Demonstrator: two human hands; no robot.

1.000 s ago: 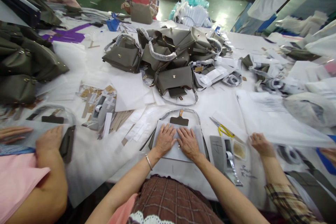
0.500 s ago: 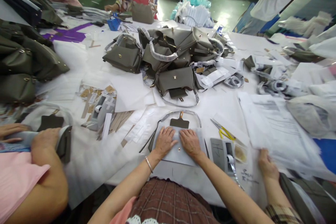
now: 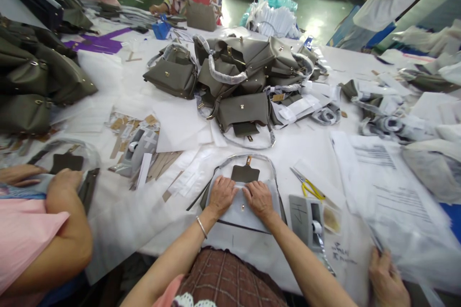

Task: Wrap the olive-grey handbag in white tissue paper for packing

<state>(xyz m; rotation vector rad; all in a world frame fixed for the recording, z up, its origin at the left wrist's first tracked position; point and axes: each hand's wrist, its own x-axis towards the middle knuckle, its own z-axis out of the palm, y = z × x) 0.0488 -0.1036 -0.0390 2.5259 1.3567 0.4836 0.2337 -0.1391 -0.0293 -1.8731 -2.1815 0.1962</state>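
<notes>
Resting palm-down on pale sheet (image 3: 237, 219), both hands (image 3: 222, 195) (image 3: 258, 198) angled inward

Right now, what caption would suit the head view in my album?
Left hand and right hand on a pale sheet over a bag, scissors to the right.
</notes>
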